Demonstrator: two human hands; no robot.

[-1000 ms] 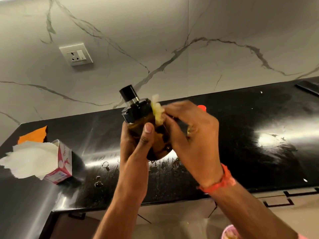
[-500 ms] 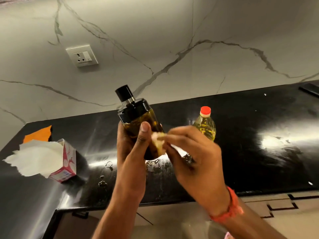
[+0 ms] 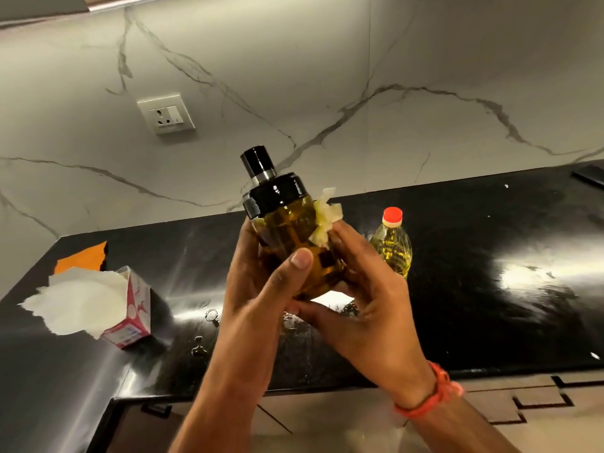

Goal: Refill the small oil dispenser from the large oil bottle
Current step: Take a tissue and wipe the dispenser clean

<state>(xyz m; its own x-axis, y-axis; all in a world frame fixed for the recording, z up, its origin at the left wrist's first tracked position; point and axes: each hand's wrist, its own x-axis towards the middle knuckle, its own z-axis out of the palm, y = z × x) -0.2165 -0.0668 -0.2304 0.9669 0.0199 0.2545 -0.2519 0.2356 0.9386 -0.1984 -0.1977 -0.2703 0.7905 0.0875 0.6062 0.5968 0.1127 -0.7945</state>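
In the head view, the left hand (image 3: 258, 299) holds the small oil dispenser (image 3: 294, 233) in the air above the black counter (image 3: 490, 256), tilted a little to the left. Its fingers are closed around the glass body and the thumb presses on the front. The dispenser has a black cap and is filled with yellow oil. The right hand (image 3: 366, 308) presses a crumpled tissue (image 3: 325, 220) against the right side of the dispenser, with the fingers pinched together on it. An orange band (image 3: 428, 400) is around the right wrist. The large oil bottle (image 3: 394, 246), with a red cap, stands upright on the counter just behind the right hand. At the left, a tissue box (image 3: 130, 308) lies on the counter with white paper coming out. A wall socket (image 3: 166, 114) is on the marble wall.
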